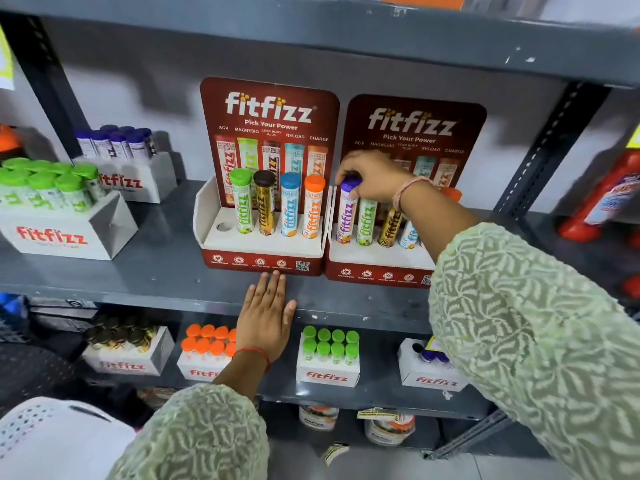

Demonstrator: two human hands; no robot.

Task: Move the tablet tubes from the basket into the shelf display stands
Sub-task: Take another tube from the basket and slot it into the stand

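Two red fitfizz display stands side by side on grey shelf. Left stand (263,244): four tubes upright in slots, L to R green-cap tube (241,201), brown-cap tube (265,202), blue-cap tube (289,205), orange-cap tube (312,206); leftmost slot (224,226) empty. Right stand (377,263): purple-cap tube (347,213) upright in leftmost slot, cap pinched by right hand (372,176); green, gold, blue tubes beside it, partly hidden behind forearm.

Pale green patterned sleeves (540,341), a red thread on the left wrist, a pinkish band on the right.
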